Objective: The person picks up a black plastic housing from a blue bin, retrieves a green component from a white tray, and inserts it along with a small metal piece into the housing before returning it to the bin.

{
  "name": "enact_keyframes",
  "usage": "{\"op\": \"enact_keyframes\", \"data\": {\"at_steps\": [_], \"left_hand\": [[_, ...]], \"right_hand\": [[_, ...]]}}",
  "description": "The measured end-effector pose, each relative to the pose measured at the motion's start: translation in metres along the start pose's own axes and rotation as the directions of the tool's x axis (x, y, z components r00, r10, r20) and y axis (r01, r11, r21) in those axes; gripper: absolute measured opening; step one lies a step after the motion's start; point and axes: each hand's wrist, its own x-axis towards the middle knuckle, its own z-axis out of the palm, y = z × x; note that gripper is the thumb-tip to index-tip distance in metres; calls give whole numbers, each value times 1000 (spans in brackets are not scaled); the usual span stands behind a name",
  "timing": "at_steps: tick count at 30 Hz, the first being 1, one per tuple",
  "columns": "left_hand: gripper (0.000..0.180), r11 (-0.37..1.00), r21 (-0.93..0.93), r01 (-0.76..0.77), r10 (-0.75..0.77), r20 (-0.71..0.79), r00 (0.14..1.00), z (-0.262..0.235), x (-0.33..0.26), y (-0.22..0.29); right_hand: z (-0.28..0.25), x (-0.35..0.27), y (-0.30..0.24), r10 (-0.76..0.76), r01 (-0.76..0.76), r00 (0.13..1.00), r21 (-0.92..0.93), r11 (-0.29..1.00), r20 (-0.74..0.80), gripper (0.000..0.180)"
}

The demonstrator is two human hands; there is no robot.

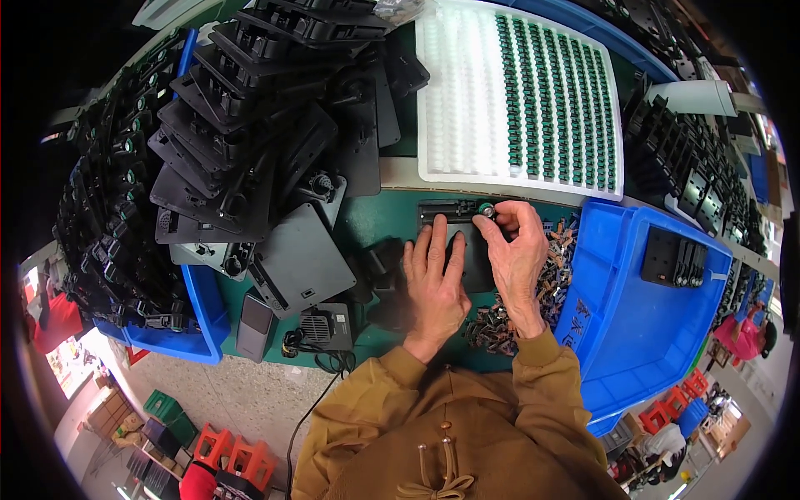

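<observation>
A black plastic housing lies on the green mat in front of me, with a long raised recess along its far edge. My left hand rests over its left side, fingers stretched and spread, two fingertips touching near the recess. At the housing's far right corner, the thumb and fingers of my right hand pinch a small round green-and-silver part. That part sits at the end of the recess; whether it is seated there I cannot tell. Several small metallic and orange-brown pieces are heaped beside and under my right wrist.
A white tray at the back holds rows of small green parts. Stacked black housings rise at the left. On the right stands a blue bin with a black unit inside. A phone and a corded black device lie front left.
</observation>
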Motion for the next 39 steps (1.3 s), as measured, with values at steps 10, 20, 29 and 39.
{"op": "enact_keyframes", "data": {"at_steps": [10,20,29,39], "left_hand": [[64,1000,2,4,-4,-2,1000,1,0,0],[57,998,-46,40,-41,-30,999,0,3,4],[56,998,-40,45,-47,-30,998,-1,2,4],[56,998,-37,41,-42,-32,999,-1,3,4]], "right_hand": [[-7,9,4,-377,381,924,-155,911,54,20],[-7,7,-6,-222,231,972,-151,961,78,21],[-16,19,-1,-295,322,936,-133,937,192,22],[-14,22,-2,-159,173,970,-66,983,184,17]]}}
